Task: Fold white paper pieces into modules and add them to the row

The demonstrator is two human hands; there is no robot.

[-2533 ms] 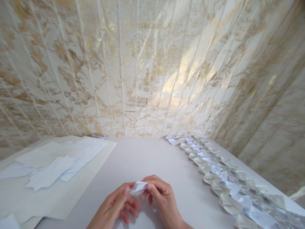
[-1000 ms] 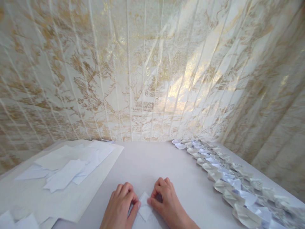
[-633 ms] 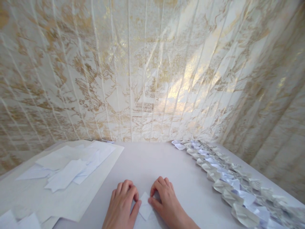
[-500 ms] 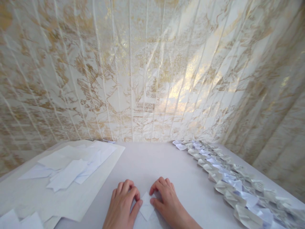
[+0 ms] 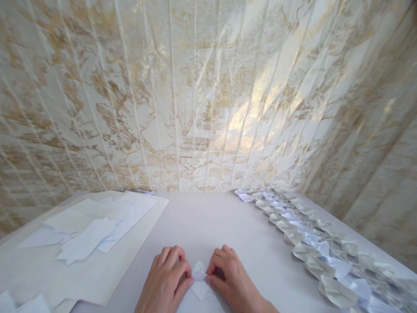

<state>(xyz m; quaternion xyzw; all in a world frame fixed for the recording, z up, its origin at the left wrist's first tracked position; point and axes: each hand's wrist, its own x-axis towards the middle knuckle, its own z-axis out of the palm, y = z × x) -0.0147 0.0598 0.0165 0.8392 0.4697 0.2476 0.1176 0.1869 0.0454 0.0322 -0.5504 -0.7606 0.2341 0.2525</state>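
Observation:
Between my two hands, near the front of the white table [image 5: 198, 221], lies a small folded piece of white paper [image 5: 200, 290], its pointed top facing away from me. My left hand [image 5: 167, 278] pinches its left corner between thumb and forefinger. At the right corner, the thumb and forefinger of my right hand [image 5: 230, 278] pinch the paper too. A crosswise fold shows between the fingertips, with the far tip partly raised. The nearer part of the paper merges with the white table, so its lower edge is hard to make out.
On the left, loose white paper pieces [image 5: 86, 239] lie on a large pale sheet [image 5: 107, 271]. More white pieces [image 5: 32, 304] sit at the lower left corner. Rows of folded paper shapes [image 5: 312, 252] run along the right side. A patterned curtain [image 5: 182, 95] hangs behind the table.
My right fingers have closed onto the paper's right corner and my left fingers onto its left. A fold across the paper's middle now stands out. The view has shifted slightly.

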